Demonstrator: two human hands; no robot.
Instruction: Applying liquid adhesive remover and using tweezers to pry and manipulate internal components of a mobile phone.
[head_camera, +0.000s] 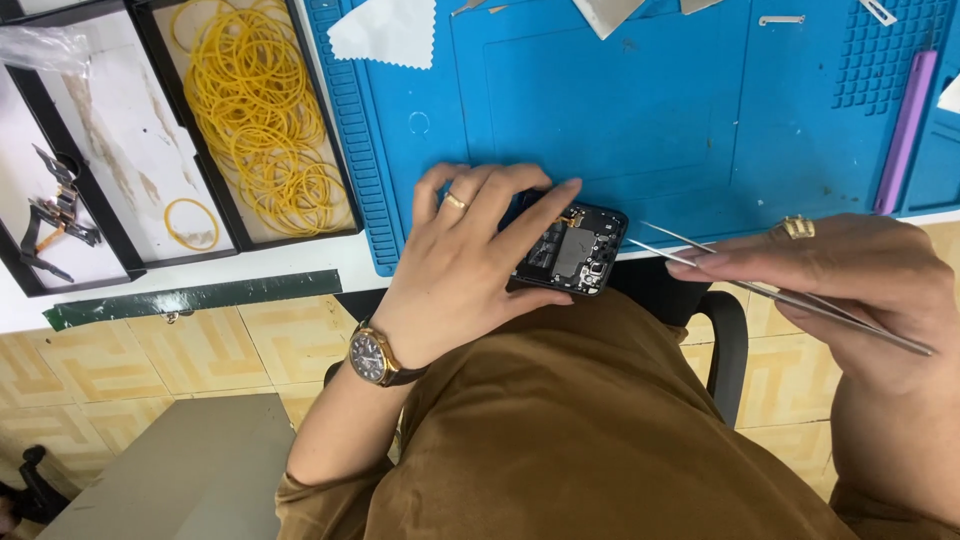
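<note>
Left hand (470, 250) grips an opened black phone (572, 250), circuitry exposed; right hand (850, 275) pinches steel tweezers (780, 290). Black tray (215, 200) holds yellow rubber bands (255, 110).

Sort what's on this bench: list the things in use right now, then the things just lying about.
In use: opened phone under the left hand; tweezers in the right hand; blue work mat.

Lying about: yellow rubber bands in a black tray; white cloth; purple pry tool; small metal parts.

L hand (470, 255) at frame center, palm down, fingers spread & curled in a grip. R hand (850, 280) at right edge, thumb & fingers pinched together.
</note>
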